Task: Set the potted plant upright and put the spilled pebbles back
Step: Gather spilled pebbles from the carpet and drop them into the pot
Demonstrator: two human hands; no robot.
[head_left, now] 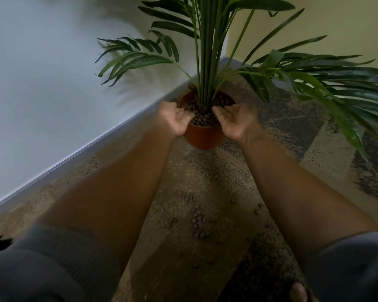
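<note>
The terracotta-coloured pot (202, 137) stands upright on the carpet near the room's corner, filled with brown pebbles (204, 119) around the palm's green stems (206, 62). My left hand (176, 117) and my right hand (235, 119) hover palm-up over the pot's rim on either side of the stems, fingers relaxed and tipped toward the pebbles. Neither hand grips anything that I can see. Several spilled pebbles (198, 216) lie scattered on the carpet between my forearms, closer to me than the pot.
A white wall with a grey skirting board (79, 155) runs along the left. A yellowish wall (336, 25) closes the corner behind the plant. Long fronds (340, 88) spread out to the right at hand height. A few more loose pebbles (258, 209) lie near my right forearm.
</note>
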